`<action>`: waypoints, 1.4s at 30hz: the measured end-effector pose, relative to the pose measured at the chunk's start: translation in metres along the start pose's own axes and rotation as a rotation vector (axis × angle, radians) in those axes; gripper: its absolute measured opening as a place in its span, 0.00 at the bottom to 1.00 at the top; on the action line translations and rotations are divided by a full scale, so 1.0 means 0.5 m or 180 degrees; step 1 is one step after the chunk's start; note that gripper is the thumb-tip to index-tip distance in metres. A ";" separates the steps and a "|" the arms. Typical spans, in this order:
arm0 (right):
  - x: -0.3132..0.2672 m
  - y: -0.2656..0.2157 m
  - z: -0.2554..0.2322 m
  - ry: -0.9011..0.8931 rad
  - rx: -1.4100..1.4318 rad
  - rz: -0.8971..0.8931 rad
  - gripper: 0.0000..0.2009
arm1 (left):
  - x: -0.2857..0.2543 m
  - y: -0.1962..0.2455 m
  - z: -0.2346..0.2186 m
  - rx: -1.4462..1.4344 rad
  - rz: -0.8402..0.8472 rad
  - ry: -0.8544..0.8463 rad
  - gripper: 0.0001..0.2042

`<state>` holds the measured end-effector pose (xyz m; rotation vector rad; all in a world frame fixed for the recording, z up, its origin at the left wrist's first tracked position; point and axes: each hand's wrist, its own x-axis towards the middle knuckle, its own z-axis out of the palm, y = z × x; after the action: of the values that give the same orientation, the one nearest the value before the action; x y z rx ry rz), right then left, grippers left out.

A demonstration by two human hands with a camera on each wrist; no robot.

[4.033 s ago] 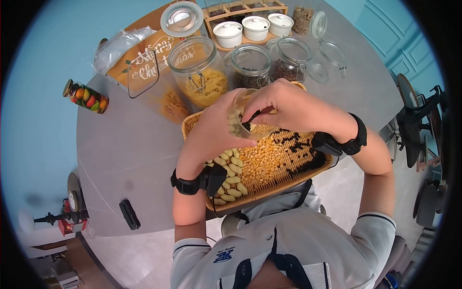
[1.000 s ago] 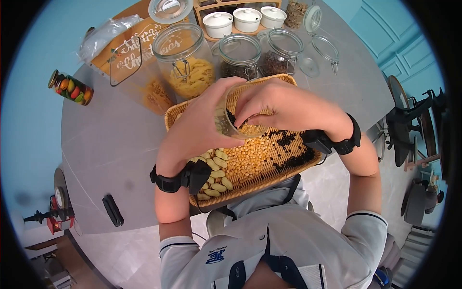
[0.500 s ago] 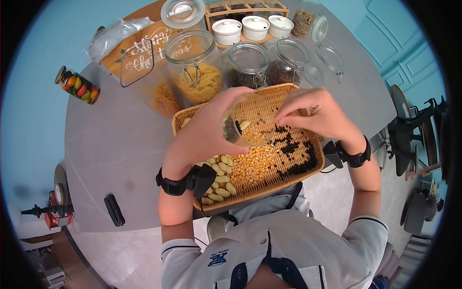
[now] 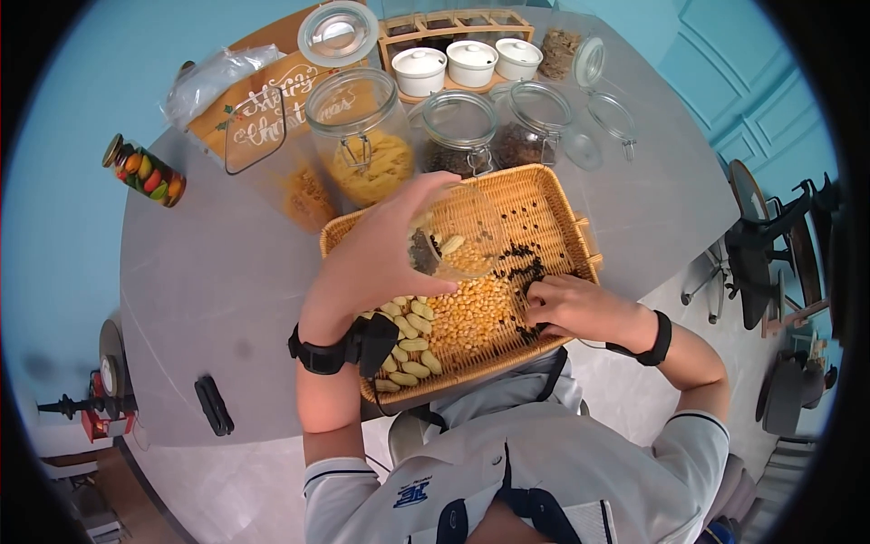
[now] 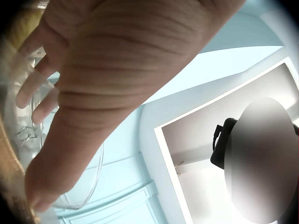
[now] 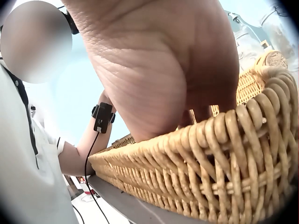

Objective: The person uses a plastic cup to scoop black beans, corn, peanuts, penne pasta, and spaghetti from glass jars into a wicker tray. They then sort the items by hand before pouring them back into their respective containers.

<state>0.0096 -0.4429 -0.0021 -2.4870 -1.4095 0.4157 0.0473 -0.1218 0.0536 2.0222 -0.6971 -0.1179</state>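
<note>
In the head view, my left hand (image 4: 367, 249) grips a clear cup (image 4: 476, 222) over the wicker basket (image 4: 562, 195), thumb and fingers around its side. Inside the tilted cup lie a peanut (image 4: 451, 245) and a few black beans. My right hand (image 4: 580, 306) is down in the basket at the near right, fingers curled into the black beans (image 4: 521, 263); its fingertips are hidden among them. Beside it are yellow corn kernels (image 4: 476, 313), and further left are unshelled peanuts (image 4: 415, 344). In the right wrist view, the basket rim (image 6: 210, 135) hides the right fingers.
Behind the basket stand open glass jars: one of pasta (image 4: 362, 163) and two with dark contents (image 4: 462, 136). White lidded pots (image 4: 471, 63) sit on a wooden rack. A tall clear container (image 4: 299, 181) and a jar of colourful pieces (image 4: 145, 170) are at left; a black case (image 4: 214, 404) lies nearer.
My right hand left the cup, where it was dropping black beans, and moved toward me to the black beans in the basket. The left hand still holds the cup over the basket.
</note>
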 end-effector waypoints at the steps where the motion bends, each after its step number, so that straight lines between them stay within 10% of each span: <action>1: 0.000 0.000 0.001 -0.0081 -0.0103 -0.0054 0.12 | -0.001 0.000 0.000 0.0005 -0.0006 -0.0012 0.48; 23: -0.016 0.048 -0.029 -0.0485 -0.0490 0.0023 0.06 | -0.001 -0.005 0.000 -0.0225 0.0034 0.0008 0.47; 42: 0.115 0.045 -0.208 0.0865 0.2595 0.0491 0.08 | 0.002 0.003 0.006 -0.0256 -0.0066 -0.0068 0.47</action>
<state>0.0939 -0.4125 0.0792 -1.8806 -0.7286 0.5248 0.0464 -0.1251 0.0536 1.9541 -0.6746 -0.1772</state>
